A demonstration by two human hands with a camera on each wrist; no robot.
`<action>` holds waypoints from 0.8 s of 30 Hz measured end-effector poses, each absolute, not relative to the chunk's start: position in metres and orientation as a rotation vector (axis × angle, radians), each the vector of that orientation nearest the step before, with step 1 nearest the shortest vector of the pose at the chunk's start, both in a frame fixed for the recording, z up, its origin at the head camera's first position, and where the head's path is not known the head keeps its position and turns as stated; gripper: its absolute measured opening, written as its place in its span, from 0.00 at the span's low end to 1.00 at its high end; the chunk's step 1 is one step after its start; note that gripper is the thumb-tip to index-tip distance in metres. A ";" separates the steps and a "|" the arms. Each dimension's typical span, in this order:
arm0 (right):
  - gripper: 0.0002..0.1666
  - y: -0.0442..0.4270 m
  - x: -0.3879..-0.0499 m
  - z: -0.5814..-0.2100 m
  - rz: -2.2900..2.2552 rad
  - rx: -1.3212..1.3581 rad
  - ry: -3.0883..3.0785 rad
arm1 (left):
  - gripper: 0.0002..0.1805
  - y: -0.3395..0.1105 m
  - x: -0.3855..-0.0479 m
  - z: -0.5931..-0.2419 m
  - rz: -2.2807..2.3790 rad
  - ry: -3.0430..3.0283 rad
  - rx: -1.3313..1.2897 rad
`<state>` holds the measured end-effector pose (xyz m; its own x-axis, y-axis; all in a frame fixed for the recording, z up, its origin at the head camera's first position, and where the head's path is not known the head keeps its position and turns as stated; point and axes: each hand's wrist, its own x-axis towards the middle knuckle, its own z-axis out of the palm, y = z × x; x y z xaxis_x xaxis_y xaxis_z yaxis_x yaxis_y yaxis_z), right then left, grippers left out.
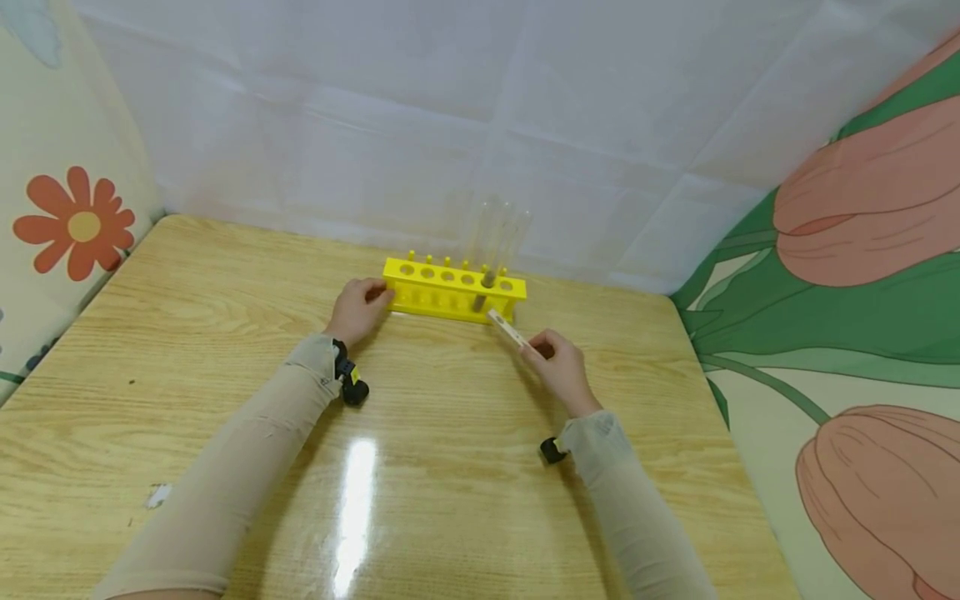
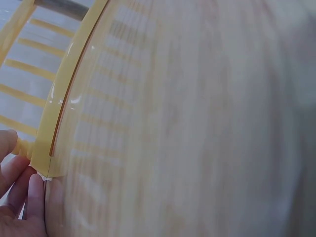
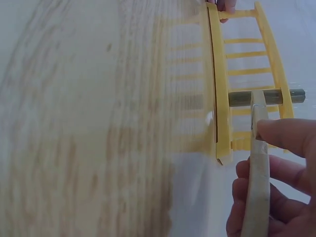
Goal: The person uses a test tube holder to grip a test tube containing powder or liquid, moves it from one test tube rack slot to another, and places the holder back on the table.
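Observation:
A yellow test tube rack [image 1: 453, 276] stands near the back of the table. My left hand [image 1: 358, 311] holds the rack's left end; in the left wrist view, thumb and fingers [image 2: 17, 170] close round its end post. Toward the rack's right end stands a test tube [image 3: 241, 98] with dark contents in its lower part. My right hand [image 1: 558, 367] pinches a pale, stick-like test tube clamp [image 1: 510, 327], thumb on one side and fingers on the other. In the right wrist view, the clamp's tip overlaps the tube; whether they touch I cannot tell.
Clear glass tubes rise above the rack's right part, faint against the white cloth [image 1: 375, 125] behind. The wood-grain table [image 1: 450, 467] spreads in front, with a pale chip [image 1: 158, 496] at left. Flower-printed panels flank both sides.

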<state>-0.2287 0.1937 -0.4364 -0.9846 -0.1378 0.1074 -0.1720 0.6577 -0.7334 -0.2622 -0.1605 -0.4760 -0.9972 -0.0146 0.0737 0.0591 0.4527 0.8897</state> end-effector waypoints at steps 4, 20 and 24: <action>0.10 0.193 -0.228 -0.437 1.237 0.258 -2.859 | 0.25 -0.160 -0.263 -0.477 -1.600 -2.612 -0.047; 0.10 0.194 -0.230 -0.440 1.153 0.279 -2.935 | 0.25 -0.161 -0.263 -0.476 -1.606 -2.622 -0.038; 0.09 0.193 -0.231 -0.440 1.135 0.270 -2.952 | 0.25 -0.161 -0.262 -0.476 -1.609 -2.620 -0.035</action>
<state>-0.2309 0.1934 -0.4397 -0.9850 -0.1695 0.0308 -0.1465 0.7297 -0.6679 -0.2617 -0.1610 -0.4757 -0.9975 -0.0154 0.0688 0.0544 0.4530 0.8898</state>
